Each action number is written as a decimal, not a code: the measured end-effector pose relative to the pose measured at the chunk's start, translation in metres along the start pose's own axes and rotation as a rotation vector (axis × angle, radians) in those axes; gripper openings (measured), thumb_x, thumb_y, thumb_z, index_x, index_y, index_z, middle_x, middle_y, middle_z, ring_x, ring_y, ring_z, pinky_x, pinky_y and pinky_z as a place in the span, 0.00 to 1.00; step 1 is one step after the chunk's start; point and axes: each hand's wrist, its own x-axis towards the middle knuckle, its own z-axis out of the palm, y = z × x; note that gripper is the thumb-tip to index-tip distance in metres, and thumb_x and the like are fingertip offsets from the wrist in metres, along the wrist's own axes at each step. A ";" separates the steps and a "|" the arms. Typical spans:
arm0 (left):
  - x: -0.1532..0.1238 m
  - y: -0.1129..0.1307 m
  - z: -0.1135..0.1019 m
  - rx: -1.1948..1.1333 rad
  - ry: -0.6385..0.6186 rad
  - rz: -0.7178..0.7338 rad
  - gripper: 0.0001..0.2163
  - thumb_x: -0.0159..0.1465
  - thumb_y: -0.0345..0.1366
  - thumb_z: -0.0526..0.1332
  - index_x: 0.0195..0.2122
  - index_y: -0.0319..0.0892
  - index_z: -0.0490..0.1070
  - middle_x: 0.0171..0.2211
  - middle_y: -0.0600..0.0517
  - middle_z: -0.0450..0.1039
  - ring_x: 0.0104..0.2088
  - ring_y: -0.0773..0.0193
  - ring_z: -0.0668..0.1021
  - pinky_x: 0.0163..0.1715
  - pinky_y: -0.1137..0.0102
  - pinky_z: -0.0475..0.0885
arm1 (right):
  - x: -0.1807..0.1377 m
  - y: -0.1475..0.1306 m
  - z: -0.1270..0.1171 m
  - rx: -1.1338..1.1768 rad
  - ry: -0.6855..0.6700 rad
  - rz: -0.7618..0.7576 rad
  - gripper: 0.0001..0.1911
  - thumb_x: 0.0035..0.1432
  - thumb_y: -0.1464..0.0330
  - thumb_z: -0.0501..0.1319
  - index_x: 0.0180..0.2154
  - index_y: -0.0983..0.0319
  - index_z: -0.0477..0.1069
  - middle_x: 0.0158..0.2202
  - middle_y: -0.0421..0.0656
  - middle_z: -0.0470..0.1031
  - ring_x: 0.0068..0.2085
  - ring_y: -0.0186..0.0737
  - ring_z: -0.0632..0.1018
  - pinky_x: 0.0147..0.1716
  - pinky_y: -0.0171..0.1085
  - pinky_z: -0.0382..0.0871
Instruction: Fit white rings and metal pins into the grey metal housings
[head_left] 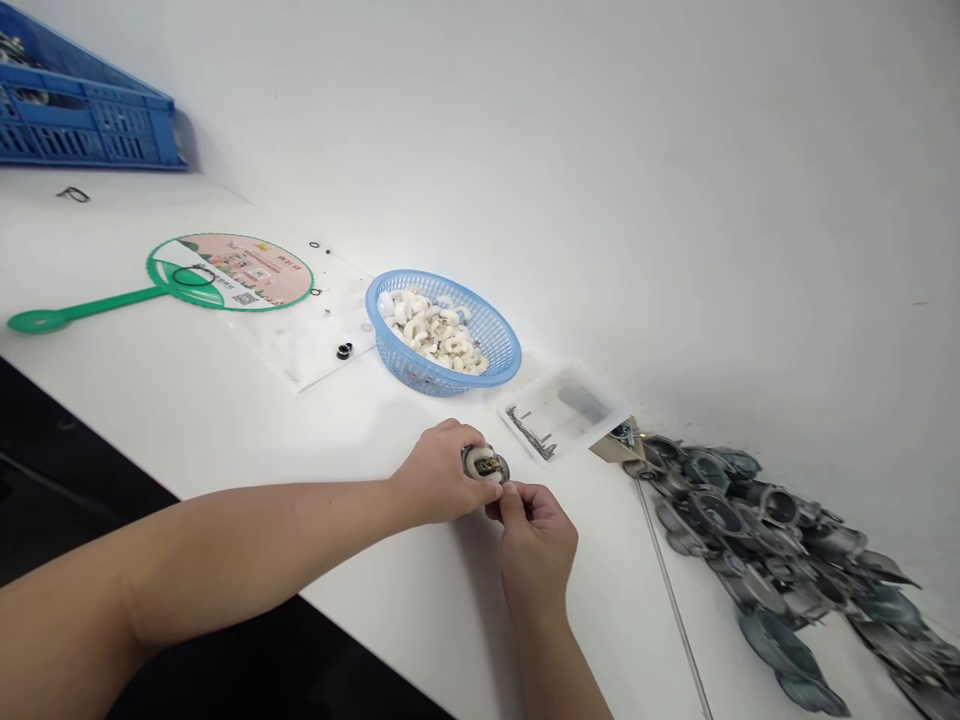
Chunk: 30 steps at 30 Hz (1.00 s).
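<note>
Okay, so everything here centers on a small round fitting (485, 465), a white ring around a metal middle with some brassy bits showing, held between both hands over the white surface (225, 420). It's squat rather than long, so there's no real long axis along the hands, though its open face seems tipped up toward the camera. The left hand (435, 475) comes in from the left and wraps the far side, closed around it. The right hand (536, 545) comes up from below, and its fingers (514, 500) are pinched narrow on the near edge, so that hand sits closer to the wearer. I can't tell exactly which bit they're gripping because the fingertips cover it. Just beyond the hands is a clear plastic tray (600, 397) holding thin metal pieces, and further off is a blue plastic basket (420, 275) full of white rings. Off to the right, a heap of grey metal cups (772, 540) runs along the wall, well apart from both hands.
</note>
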 end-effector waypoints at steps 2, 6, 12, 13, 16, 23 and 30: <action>0.000 0.000 0.000 0.016 0.004 0.015 0.12 0.45 0.36 0.65 0.31 0.42 0.68 0.33 0.52 0.67 0.33 0.63 0.71 0.34 0.68 0.69 | -0.001 -0.001 0.000 -0.008 0.007 -0.007 0.09 0.49 0.63 0.59 0.24 0.62 0.69 0.19 0.38 0.71 0.24 0.35 0.70 0.26 0.33 0.63; 0.000 0.000 -0.001 0.020 0.007 0.018 0.12 0.45 0.36 0.64 0.32 0.42 0.68 0.32 0.52 0.67 0.33 0.63 0.71 0.34 0.68 0.69 | -0.001 -0.002 0.001 -0.030 0.015 -0.010 0.09 0.50 0.63 0.59 0.25 0.62 0.69 0.20 0.39 0.72 0.24 0.36 0.70 0.26 0.33 0.63; 0.000 0.001 0.000 0.030 0.001 0.017 0.13 0.46 0.37 0.65 0.32 0.43 0.68 0.33 0.52 0.67 0.34 0.62 0.71 0.35 0.67 0.68 | -0.001 -0.002 0.000 -0.044 0.019 -0.019 0.10 0.50 0.62 0.58 0.25 0.62 0.69 0.20 0.40 0.71 0.23 0.36 0.69 0.25 0.33 0.62; 0.000 0.001 0.000 0.032 0.003 0.015 0.13 0.46 0.37 0.65 0.32 0.43 0.68 0.33 0.52 0.67 0.34 0.62 0.71 0.35 0.67 0.68 | -0.001 -0.002 0.000 -0.048 0.022 -0.022 0.10 0.50 0.62 0.58 0.25 0.62 0.69 0.20 0.40 0.71 0.23 0.36 0.69 0.25 0.33 0.62; 0.001 0.001 0.001 0.036 0.004 0.006 0.13 0.45 0.37 0.65 0.33 0.43 0.68 0.33 0.52 0.67 0.34 0.63 0.71 0.35 0.67 0.68 | -0.001 -0.002 0.000 -0.046 0.022 -0.030 0.10 0.50 0.62 0.59 0.24 0.62 0.69 0.19 0.39 0.71 0.23 0.36 0.69 0.24 0.33 0.61; 0.001 0.004 0.000 0.045 -0.015 -0.013 0.12 0.46 0.38 0.65 0.31 0.43 0.68 0.33 0.52 0.67 0.35 0.62 0.71 0.35 0.67 0.69 | 0.001 -0.001 -0.001 -0.011 -0.012 -0.020 0.11 0.49 0.61 0.58 0.24 0.62 0.68 0.19 0.39 0.71 0.24 0.36 0.69 0.26 0.33 0.62; 0.001 0.001 0.002 0.006 -0.020 -0.031 0.14 0.45 0.37 0.67 0.33 0.43 0.69 0.34 0.52 0.67 0.35 0.63 0.71 0.35 0.68 0.69 | 0.004 0.003 -0.002 0.022 -0.007 -0.034 0.12 0.47 0.60 0.59 0.23 0.63 0.69 0.18 0.40 0.70 0.22 0.35 0.68 0.23 0.33 0.61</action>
